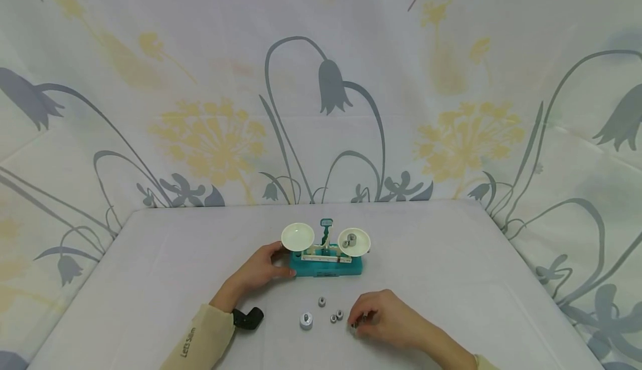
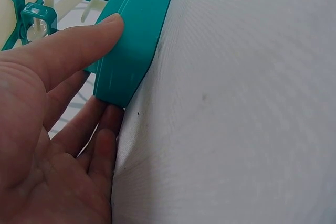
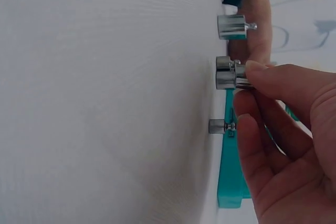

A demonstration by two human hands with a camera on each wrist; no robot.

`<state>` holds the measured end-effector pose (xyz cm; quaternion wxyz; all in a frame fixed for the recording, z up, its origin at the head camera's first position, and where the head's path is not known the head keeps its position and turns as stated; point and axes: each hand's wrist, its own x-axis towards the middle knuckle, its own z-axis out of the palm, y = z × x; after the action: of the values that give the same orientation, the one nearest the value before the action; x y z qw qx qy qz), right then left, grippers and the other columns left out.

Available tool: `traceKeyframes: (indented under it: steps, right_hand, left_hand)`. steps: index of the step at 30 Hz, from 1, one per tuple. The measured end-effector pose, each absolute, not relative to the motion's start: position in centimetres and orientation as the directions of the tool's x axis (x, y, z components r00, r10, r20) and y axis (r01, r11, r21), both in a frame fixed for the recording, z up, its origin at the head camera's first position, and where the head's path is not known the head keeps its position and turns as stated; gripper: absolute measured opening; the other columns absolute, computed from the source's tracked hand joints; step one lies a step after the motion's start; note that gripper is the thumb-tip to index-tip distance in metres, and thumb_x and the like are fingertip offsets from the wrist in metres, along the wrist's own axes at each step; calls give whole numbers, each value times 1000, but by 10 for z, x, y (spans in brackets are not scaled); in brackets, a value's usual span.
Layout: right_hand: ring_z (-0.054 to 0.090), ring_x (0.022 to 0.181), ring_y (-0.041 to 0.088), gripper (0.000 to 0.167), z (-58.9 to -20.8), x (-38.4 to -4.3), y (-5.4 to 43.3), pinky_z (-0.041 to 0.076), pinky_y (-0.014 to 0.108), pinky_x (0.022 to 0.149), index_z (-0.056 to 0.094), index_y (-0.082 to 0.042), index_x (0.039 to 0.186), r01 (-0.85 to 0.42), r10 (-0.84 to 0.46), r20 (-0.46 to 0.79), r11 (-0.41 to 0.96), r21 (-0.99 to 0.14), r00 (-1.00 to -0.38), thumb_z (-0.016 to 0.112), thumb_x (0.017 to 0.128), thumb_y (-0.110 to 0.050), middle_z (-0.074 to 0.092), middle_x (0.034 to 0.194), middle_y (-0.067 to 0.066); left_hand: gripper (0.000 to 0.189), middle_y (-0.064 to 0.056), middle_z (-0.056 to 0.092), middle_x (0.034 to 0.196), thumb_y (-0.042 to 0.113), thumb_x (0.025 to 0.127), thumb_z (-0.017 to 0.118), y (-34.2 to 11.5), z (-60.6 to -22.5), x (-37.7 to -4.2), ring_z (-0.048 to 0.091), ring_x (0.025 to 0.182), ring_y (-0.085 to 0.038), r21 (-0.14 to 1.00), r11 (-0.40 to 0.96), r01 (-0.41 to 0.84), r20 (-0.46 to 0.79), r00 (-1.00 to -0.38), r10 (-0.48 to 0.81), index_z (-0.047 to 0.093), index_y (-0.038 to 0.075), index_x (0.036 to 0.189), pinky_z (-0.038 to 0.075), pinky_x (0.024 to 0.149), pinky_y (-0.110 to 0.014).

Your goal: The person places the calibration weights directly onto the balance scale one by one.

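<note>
A teal balance scale (image 1: 328, 268) with two cream pans stands upright at the table's middle. My left hand (image 1: 262, 268) grips the left end of its base; in the left wrist view the thumb (image 2: 107, 30) lies on the front face, with fingers behind and at the end. The right pan (image 1: 364, 243) bears two metal weights (image 1: 352, 239). My right hand (image 1: 388, 319) pinches a small silver weight (image 3: 242, 76) between thumb and fingertips, low over the table at the front right. Fingers partly cover that weight in the head view.
Left of my right hand stand a large weight (image 1: 306, 321), a smaller one (image 1: 322, 302) and two small ones side by side, the nearer pair (image 1: 336, 316). A black strap device (image 1: 248, 319) is on my left wrist. Floral cloth (image 1: 321, 136) hangs behind the white table (image 1: 441, 281).
</note>
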<state>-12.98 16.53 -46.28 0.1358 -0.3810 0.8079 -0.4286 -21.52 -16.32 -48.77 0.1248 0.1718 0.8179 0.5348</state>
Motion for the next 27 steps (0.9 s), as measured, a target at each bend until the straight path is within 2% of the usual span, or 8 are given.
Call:
traceKeyframes:
  steps: [10,21,27]
  right_hand:
    - [61,83,4,18,-455,-137,171,56,24,73,75,-18,97,-490,-706,99,376,-787,-702,75,86,-4,68,96,-14]
    - [64,85,8,16,-446,-151,179,58,26,74,74,-10,99,-533,-660,208,340,-775,-722,76,85,-2,71,96,-5]
    - [65,85,9,16,-440,-162,184,59,27,74,74,-8,99,-547,-623,252,341,-764,-741,77,85,-2,71,95,-5]
  left_hand:
    - [67,-15,54,141,12,81,82,-162,-486,-215,45,135,-37,915,380,135,-35,-912,409,52,-1,139,33,114,-51]
    - [66,-14,55,140,12,81,82,-163,-487,-215,46,134,-36,914,379,146,-28,-908,417,53,0,139,34,114,-51]
    - [66,-14,55,140,12,81,82,-164,-488,-216,46,134,-36,913,375,160,-17,-905,426,53,0,139,33,114,-52]
